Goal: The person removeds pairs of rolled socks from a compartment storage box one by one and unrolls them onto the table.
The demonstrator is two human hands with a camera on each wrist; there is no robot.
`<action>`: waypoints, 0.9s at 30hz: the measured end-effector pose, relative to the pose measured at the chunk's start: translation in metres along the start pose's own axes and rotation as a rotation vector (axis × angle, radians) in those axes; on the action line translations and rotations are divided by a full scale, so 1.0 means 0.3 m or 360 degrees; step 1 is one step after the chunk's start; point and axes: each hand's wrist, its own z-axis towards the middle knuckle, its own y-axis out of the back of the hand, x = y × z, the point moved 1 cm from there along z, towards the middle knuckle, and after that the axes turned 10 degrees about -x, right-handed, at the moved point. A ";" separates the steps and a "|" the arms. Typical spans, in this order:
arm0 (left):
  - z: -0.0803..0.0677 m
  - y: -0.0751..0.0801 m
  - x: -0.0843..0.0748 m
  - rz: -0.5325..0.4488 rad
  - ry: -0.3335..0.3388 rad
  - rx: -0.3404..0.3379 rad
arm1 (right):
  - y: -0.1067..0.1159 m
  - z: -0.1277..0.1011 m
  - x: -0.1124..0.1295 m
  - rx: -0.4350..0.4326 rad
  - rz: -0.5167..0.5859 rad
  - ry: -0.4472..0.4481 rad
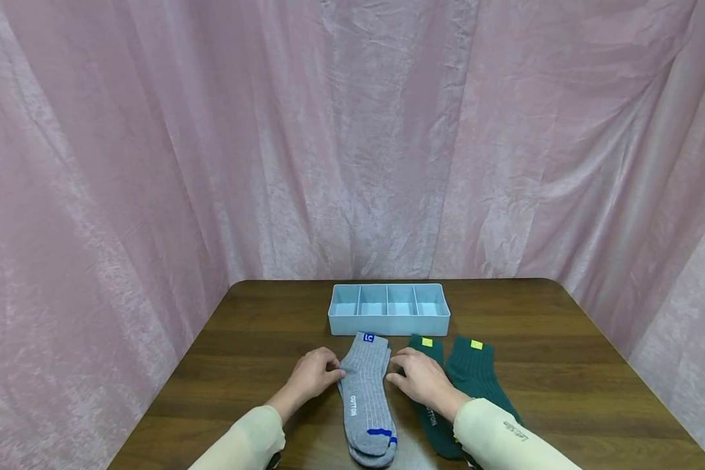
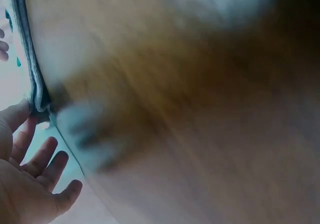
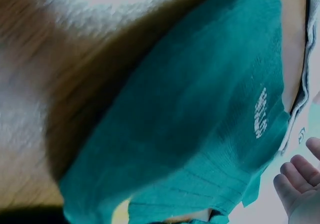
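Two grey ribbed socks (image 1: 365, 391) lie one on top of the other, with a blue label at the cuff and blue stripes near the toes. My left hand (image 1: 316, 373) pinches their left edge between thumb and index finger; in the left wrist view its other fingers (image 2: 59, 166) spread loosely. Just right of the grey pair, my right hand (image 1: 422, 377) hovers with loosely bent fingers, holding nothing. Partly under that hand and forearm lie a green sock (image 1: 427, 346) and a second green sock (image 1: 476, 372), each with a yellow label.
A light blue box (image 1: 389, 325) with several compartments in a row stands behind the socks on the wooden table (image 1: 270, 326). A pink curtain (image 1: 352, 143) hangs behind the table's far edge.
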 end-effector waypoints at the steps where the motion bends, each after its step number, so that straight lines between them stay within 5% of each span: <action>1: 0.001 -0.001 -0.002 -0.0028 0.0003 -0.0001 | -0.002 0.000 0.002 0.0011 -0.0001 0.0001; 8: 0.003 0.008 -0.024 -0.0167 0.0087 -0.0002 | -0.013 -0.003 0.018 0.0024 -0.0012 0.0051; 17: 0.003 0.039 -0.041 -0.0270 0.0034 -0.0157 | -0.028 -0.001 0.018 0.0003 -0.0022 0.0064; 27: 0.017 0.073 -0.051 -0.0366 0.0090 -0.0213 | -0.055 0.009 0.033 -0.0030 -0.0079 0.0110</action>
